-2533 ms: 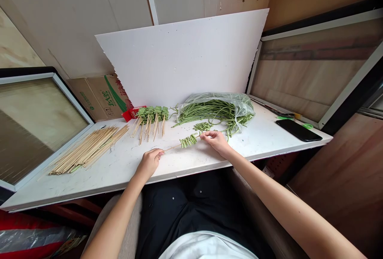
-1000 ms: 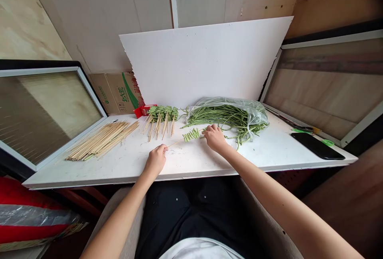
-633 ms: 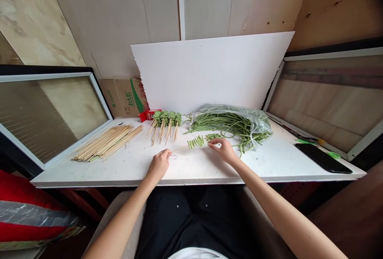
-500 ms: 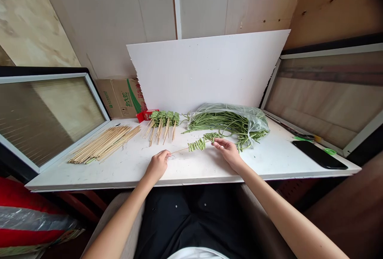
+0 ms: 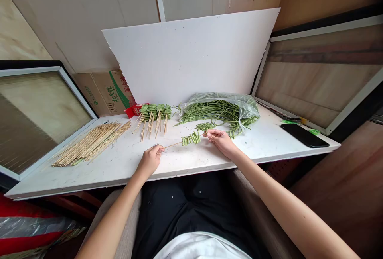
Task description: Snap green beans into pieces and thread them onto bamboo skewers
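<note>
My left hand is closed on the blunt end of a bamboo skewer, which it holds slantwise above the table. A row of cut green bean pieces is threaded crosswise along the skewer's far half. At the tip, the fingers of my right hand pinch a short bean piece, partly hidden by the fingertips. Whether the tip has gone through that piece, I cannot tell. Just behind lies a small heap of cut bean pieces.
Finished bean skewers are stacked at the back beside a red box. Bare skewers lie left on the white table. Long beans spill from a clear plastic bag. A black phone and scissors are at right.
The view has turned, so the whole scene sits further left and higher. My right hand still pinches the bean piece at the skewer's tip; my left keeps its hold.
</note>
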The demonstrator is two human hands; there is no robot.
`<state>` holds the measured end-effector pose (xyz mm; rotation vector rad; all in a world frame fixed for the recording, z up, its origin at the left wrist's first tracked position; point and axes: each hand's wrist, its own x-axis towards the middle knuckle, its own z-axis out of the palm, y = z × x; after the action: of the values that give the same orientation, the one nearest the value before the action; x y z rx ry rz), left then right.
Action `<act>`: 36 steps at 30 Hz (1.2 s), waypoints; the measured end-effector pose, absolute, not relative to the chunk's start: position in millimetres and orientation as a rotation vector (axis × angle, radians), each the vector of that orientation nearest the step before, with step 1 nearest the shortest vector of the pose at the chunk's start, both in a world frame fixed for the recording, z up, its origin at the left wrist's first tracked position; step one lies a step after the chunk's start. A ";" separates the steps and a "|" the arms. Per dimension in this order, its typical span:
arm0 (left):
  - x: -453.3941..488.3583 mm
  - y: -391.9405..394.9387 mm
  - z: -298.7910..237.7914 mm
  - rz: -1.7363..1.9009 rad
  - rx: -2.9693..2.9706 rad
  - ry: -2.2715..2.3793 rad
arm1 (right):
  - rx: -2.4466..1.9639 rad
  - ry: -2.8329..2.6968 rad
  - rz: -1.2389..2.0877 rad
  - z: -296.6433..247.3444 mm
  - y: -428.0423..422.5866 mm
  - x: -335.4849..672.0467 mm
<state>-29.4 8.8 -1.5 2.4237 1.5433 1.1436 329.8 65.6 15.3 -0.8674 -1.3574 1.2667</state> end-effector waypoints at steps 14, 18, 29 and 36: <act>-28.3 8.8 -1.1 1.153 2.410 1.605 | -0.879 -1.410 1.230 16.4 64.1 330.3; -28.3 8.6 -0.7 1.156 2.414 1.604 | -0.861 -1.412 1.237 14.8 65.4 330.6; -28.1 8.2 -1.8 1.245 2.462 1.581 | -0.848 -1.379 1.272 13.9 65.7 330.7; -28.9 8.8 -2.4 1.266 2.485 1.584 | -0.838 -1.381 1.278 15.1 64.6 330.5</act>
<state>-28.9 8.8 -2.4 2.4851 1.5836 1.2663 330.5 64.6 15.1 -0.8383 -1.3813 1.2779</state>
